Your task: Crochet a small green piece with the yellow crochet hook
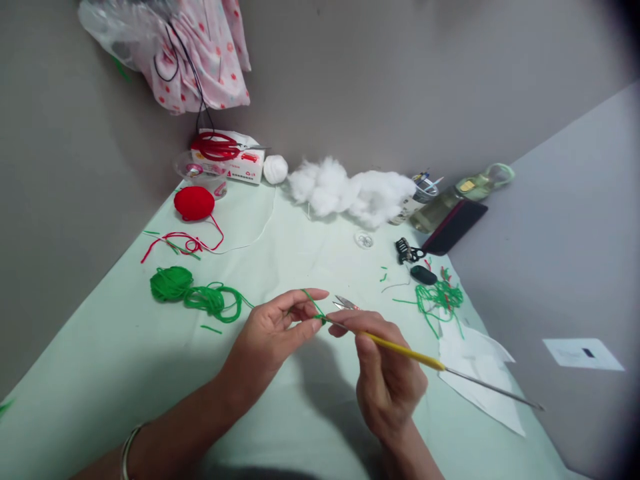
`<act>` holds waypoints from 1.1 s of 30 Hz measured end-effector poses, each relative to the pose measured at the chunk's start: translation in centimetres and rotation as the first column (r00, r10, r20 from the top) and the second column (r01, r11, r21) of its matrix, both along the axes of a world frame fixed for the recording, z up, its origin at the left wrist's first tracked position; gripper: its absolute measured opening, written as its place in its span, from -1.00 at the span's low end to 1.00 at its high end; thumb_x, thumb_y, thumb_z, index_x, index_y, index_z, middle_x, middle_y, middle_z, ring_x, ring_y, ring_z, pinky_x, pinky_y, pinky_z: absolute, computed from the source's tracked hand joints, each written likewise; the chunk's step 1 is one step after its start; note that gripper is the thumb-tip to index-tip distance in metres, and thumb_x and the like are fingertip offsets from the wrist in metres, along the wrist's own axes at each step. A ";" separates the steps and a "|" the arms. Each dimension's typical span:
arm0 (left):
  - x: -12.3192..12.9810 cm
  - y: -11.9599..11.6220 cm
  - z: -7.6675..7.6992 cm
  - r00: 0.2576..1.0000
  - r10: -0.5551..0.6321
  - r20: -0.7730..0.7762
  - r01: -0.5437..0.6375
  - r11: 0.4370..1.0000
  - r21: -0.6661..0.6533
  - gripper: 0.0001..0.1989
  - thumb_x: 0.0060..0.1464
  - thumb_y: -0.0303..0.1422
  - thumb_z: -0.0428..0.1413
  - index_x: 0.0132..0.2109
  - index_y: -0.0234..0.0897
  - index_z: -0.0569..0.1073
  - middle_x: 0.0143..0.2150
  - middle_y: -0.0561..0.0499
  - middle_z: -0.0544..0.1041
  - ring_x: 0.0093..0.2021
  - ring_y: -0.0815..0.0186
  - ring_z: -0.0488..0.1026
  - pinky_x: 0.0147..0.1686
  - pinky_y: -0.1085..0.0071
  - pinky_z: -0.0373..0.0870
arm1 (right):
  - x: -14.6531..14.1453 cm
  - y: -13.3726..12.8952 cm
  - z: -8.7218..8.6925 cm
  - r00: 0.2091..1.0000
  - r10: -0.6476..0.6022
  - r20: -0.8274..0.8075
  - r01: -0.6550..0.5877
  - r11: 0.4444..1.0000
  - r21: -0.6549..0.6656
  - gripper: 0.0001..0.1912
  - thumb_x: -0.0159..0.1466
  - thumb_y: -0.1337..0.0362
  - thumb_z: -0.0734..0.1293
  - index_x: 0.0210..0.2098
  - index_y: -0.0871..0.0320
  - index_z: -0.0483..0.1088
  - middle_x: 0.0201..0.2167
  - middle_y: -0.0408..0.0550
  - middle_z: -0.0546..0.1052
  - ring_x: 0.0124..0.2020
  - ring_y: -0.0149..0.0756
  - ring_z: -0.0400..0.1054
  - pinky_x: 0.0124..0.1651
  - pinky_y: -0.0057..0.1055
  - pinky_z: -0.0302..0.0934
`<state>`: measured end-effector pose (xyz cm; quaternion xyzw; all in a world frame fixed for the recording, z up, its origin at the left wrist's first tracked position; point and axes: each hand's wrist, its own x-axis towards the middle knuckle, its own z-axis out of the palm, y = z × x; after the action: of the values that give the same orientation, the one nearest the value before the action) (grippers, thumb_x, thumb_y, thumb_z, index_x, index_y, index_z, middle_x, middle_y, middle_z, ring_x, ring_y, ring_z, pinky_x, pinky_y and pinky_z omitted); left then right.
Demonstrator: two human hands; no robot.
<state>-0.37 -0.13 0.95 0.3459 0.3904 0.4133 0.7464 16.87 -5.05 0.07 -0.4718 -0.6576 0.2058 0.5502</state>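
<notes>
My left hand [280, 327] pinches a small piece of green crochet work [321, 319] between thumb and fingers, with green yarn running up over the raised index finger. In my right hand [387, 373] is a yellow-handled crochet hook [405, 350], held like a pen. Its tip meets the green work at my left fingertips, while its long metal end points down to the right. From my left hand the strand leads back toward loose loops and a green yarn ball [171, 284]. Just behind my right fingers lie small snips [346, 303], partly hidden.
A red yarn ball [195, 203] and a white yarn ball [275, 169] stand at the back left, near red scissors [220, 146] on a box. White stuffing [330, 187] lies along the wall. At right are a phone [456, 227], green yarn scraps [440, 297] and white paper [480, 373].
</notes>
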 end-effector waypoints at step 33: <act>0.5 -0.4 -0.4 0.987 -0.006 0.158 0.026 0.991 -0.129 -0.65 0.07 -0.30 0.44 0.04 -0.11 0.70 -0.28 0.08 0.57 -0.14 0.32 0.44 0.04 0.36 0.30 | -1.5 1.0 0.5 0.993 -0.096 0.069 0.095 0.995 0.006 -0.71 0.43 0.45 0.32 -0.05 -0.02 0.62 -0.26 -0.09 0.66 -0.29 -0.30 0.54 -0.23 -0.32 0.46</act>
<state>0.13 -0.49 0.58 0.2657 0.3535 0.4069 0.7993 15.35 -4.06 0.59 -0.5089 -0.6530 0.1621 0.5369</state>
